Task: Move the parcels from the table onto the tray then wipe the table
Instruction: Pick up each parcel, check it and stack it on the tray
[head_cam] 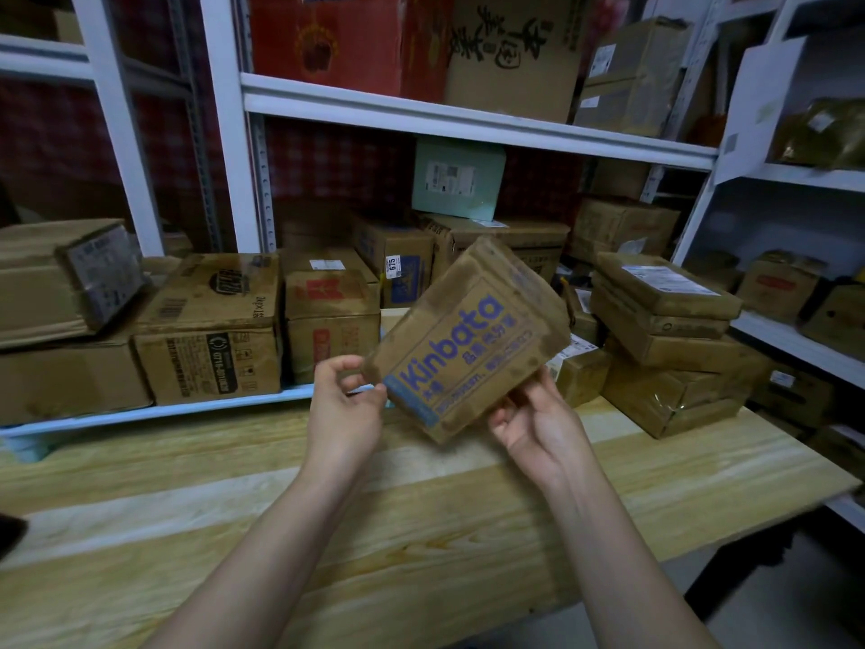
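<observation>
A brown cardboard parcel [468,339] with blue "Kinbata" print hangs tilted above the wooden table [421,508]. My right hand [533,423] grips its lower right corner from beneath. My left hand [344,405] is at its lower left corner, fingers curled, thumb and fingertips at the blue edge. A stack of brown parcels [669,339] sits on the table's far right. Several brown boxes [210,330] stand in a row at the back left on a light blue tray [154,412].
White metal shelving [468,119] full of cartons rises behind the table and along the right side [795,175]. A mint-green box [458,178] stands on cartons behind the held parcel. The table's right edge drops to a dark floor.
</observation>
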`<move>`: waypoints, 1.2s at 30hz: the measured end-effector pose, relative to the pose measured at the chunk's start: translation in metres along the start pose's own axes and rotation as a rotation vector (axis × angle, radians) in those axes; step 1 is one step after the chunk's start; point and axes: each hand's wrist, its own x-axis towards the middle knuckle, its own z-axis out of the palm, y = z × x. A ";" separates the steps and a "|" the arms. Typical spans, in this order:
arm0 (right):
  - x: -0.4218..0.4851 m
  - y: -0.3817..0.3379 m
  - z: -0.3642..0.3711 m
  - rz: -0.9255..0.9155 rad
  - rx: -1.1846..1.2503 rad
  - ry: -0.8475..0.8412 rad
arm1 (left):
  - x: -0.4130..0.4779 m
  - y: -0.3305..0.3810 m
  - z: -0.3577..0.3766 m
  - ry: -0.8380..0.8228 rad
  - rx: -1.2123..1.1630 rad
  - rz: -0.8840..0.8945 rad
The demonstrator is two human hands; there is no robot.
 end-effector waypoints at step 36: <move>-0.013 -0.001 -0.015 0.307 -0.050 -0.162 | 0.007 0.021 -0.008 0.097 -0.046 0.006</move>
